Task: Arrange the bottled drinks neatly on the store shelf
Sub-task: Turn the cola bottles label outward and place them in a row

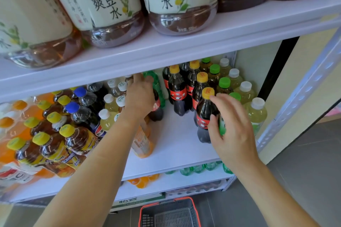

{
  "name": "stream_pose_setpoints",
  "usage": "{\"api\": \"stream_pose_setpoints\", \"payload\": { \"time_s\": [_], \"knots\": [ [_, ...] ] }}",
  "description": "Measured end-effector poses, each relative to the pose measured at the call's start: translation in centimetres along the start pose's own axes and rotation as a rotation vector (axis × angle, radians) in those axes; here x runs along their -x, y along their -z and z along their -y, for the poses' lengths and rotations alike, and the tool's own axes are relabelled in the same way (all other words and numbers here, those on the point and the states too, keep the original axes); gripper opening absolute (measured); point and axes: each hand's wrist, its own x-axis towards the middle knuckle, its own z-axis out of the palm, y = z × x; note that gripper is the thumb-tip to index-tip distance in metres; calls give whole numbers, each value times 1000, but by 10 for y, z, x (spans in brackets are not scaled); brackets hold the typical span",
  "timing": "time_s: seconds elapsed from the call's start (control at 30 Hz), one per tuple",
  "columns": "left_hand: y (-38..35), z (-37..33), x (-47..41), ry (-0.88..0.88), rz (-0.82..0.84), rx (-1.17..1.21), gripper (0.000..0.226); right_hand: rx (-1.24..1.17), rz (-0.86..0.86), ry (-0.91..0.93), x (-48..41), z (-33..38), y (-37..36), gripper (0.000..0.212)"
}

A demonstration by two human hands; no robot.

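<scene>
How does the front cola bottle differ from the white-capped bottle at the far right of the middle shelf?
The cola bottle has a yellow cap, dark liquid and a red label; the white-capped bottle has a white cap and pale yellow-green liquid. Both stand upright on the shelf.

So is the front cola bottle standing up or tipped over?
Standing up: front cola bottle has yellow cap on top, base on the shelf.

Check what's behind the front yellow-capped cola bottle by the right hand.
Another yellow-capped cola bottle stands behind it, a third cola bottle farther back. Their bases are hidden by bottles in front.
</scene>
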Motion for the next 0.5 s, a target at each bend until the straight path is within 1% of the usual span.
{"api": "stream_pose_setpoints", "payload": {
  "time_s": [0.07,0.13,0.2,0.3,0.37,0.4,0.47,0.5],
  "knots": [
    [1,-2,15,-31,63,153,27,-36,-19,35,6,2,0,31],
    [2,-7,33,-76,127,230,26,-95,11,37,15,4,-2,27],
    [5,-12,52,-149,64,255,23,-143,120,-7,26,6,-4,28],
    [22,-13,71,-127,-146,396,21,-165,382,-163,41,9,-10,43],
    [40,-12,81,-26,-244,575,22,-236,545,-303,48,9,-12,59],
    [48,-13,86,49,-250,702,23,-271,621,-361,50,9,-13,66],
    [59,-15,94,252,-207,1047,29,-403,779,-473,54,12,-11,68],
    [62,-16,97,367,-188,1239,28,-534,830,-534,55,16,-9,65]
  ]
}}
